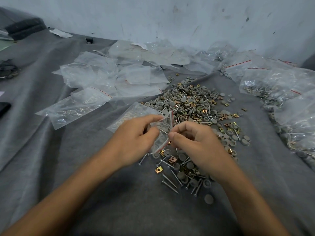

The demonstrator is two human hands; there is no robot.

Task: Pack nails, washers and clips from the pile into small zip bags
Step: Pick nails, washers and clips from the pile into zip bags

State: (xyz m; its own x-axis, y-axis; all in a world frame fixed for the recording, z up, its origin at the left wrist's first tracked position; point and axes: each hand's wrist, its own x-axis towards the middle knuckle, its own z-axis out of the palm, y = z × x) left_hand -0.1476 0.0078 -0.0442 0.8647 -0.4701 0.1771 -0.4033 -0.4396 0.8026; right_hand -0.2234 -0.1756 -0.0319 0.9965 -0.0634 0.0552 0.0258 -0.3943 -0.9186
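Observation:
A pile (192,106) of grey round washers, steel nails and gold-coloured clips lies on a grey cloth, stretching from the middle toward me. My left hand (134,142) pinches a small clear zip bag (163,133) with a red seal line, holding its mouth open just above the near part of the pile. Grey washers and nails show inside the bag. My right hand (194,142) is at the bag's mouth, its thumb and fingers curled around thin nails whose tips point into the opening.
Empty clear zip bags (105,77) lie spread at the back left. Filled bags (272,86) sit along the right edge. Loose nails (170,183) and a washer (208,199) lie close to me. A dark phone-like object (4,109) is at the far left. A pale wall rises behind.

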